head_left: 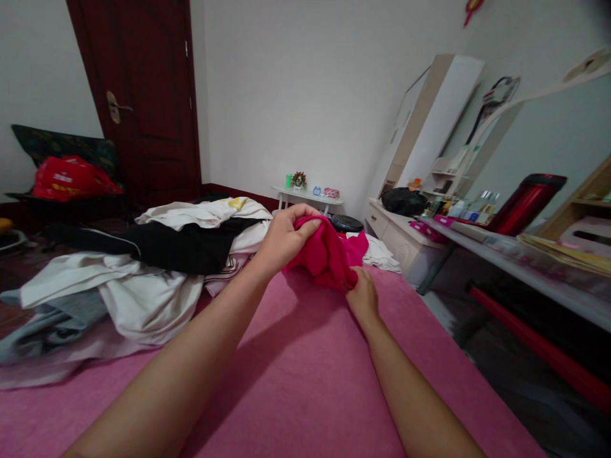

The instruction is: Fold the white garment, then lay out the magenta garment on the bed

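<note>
A bright pink-red garment hangs bunched between my two hands, over the far part of the pink-covered bed. My left hand is closed on its upper left edge, thumb on top. Lower down and to the right, my right hand grips another edge of it. Folds hide what kind of garment it is. Just behind it lie more pink cloth and a folded white cloth at the bed's far right corner.
On the left lies a heap of clothes, with a black garment and a white garment. A white dresser and a desk with a red tumbler stand right. A small white table is by the wall.
</note>
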